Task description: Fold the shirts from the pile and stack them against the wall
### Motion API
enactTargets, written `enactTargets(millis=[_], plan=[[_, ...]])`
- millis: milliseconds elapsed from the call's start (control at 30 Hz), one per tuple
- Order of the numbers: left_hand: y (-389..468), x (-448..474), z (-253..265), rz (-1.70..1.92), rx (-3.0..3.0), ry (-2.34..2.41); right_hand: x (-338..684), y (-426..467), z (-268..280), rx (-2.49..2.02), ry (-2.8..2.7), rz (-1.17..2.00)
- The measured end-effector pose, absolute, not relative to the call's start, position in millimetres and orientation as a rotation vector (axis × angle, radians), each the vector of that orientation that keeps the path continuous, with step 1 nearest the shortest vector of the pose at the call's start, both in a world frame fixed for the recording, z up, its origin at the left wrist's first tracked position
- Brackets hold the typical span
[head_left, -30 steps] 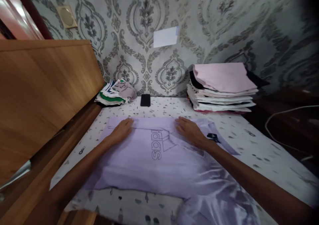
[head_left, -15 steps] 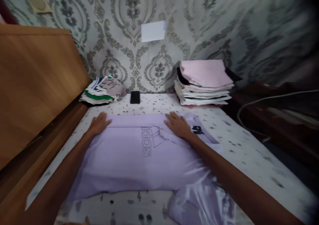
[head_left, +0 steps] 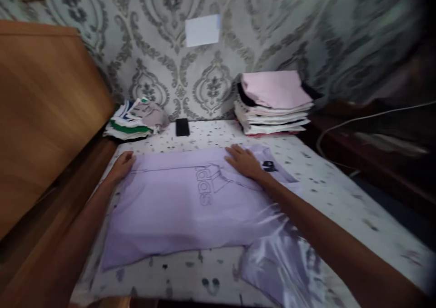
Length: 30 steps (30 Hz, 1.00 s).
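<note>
A lilac sweatshirt with outlined "adidas" lettering lies folded lengthwise on the patterned white sheet. Its neck opening and black label point right, and a shiny sleeve trails toward me at the lower right. At the far left corner, by the hem, my left hand has its fingers curled together on the fabric edge. My right hand rests flat near the neck, fingers spread over the upper fold.
Folded clothes form a small pile at the back left and a taller stack at the back right. Between them lies a black phone-like object. A wooden cabinet borders the left side; a white cable hangs at right.
My left hand has gone from lying spread on the cloth to curled at its corner. The sweatshirt's left end has shifted and slants slightly. My right hand stays flat; the view has tilted.
</note>
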State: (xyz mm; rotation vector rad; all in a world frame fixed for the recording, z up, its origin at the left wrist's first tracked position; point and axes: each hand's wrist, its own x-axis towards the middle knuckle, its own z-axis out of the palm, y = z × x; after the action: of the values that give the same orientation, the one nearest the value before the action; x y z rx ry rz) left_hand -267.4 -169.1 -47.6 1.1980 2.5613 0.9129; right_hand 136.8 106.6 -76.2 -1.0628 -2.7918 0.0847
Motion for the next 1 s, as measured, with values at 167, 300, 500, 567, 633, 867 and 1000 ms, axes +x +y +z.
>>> enactTargets(millis=[167, 300, 500, 567, 633, 867, 1000], plan=[[-172.9, -285.0, -37.8, 0.747, 1.074, 2.67, 132.1, 111.3, -81.7, -1.047, -2.803, 0.067], [-156.1, -283.4, -36.8, 0.587, 1.05, 2.716, 132.2, 109.9, -81.5, -1.047, -2.799, 0.048], [-149.3, -279.3, -32.4, 0.484, 1.089, 2.845, 131.0, 113.2, -88.5, -1.058, -2.767, 0.002], [-152.9, -279.0, -32.7, 0.465, 1.121, 2.869, 131.0, 114.7, -90.2, -1.06, -2.761, 0.001], [-157.5, -277.5, -32.4, 0.448, 1.143, 2.87, 131.4, 116.0, -91.1, -1.051, -2.758, 0.005], [-187.7, -222.5, -31.9, 0.496, 1.458, 2.75, 131.8, 115.9, -90.7, -0.997, -2.772, -0.021], [-221.0, -172.0, -46.9, 0.323, 1.812, 2.379, 131.6, 111.1, -84.7, -0.975, -2.749, 0.052]])
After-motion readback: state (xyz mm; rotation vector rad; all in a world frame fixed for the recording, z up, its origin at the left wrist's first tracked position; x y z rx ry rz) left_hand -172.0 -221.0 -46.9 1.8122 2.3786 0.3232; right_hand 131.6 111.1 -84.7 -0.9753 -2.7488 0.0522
